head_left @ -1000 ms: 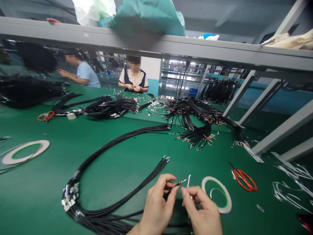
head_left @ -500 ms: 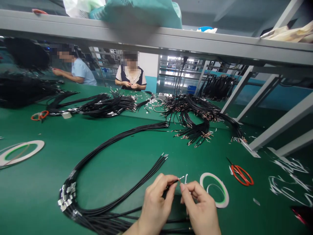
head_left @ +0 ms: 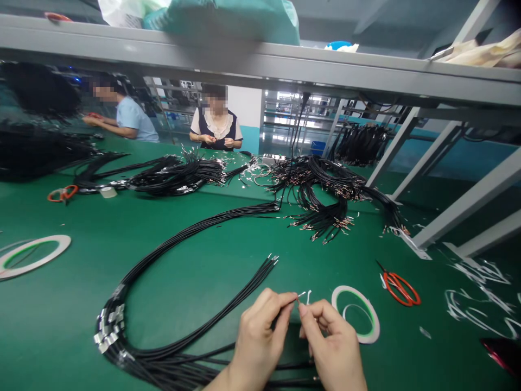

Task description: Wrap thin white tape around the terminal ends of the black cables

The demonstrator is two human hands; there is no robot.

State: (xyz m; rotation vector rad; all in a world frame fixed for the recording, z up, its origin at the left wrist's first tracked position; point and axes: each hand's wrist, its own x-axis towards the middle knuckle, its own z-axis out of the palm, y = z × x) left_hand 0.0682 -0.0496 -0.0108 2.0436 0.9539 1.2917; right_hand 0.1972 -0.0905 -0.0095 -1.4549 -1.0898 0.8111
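Observation:
In the head view my left hand (head_left: 264, 331) is closed, thumb and forefinger pinching a thin black cable near its stripped end (head_left: 301, 295), which points up and right. Opposite it, my right hand (head_left: 331, 336) is closed too, its thumb and fingertip pinching a small copper-coloured strand (head_left: 299, 302) at that cable end. A short white strip (head_left: 308, 296) stands up just behind the right fingers. To the left, a looped bundle of black cables (head_left: 163, 252) lies on the green table, with silvery foil pieces (head_left: 109, 328) around its bend. Its other cables run beneath my hands.
A roll of white tape (head_left: 376, 328) lies right of my right hand, beyond it orange-handled scissors (head_left: 401, 289). Another tape roll (head_left: 61, 244) is at left. Cable piles (head_left: 325, 184) cover the back. A grey shelf beam (head_left: 366, 73) crosses above; two people sit opposite.
The view has shifted slightly, so the table things sit a little further left and higher. My hands stay together at the cable end, with small finger movements bringing the tips closer.

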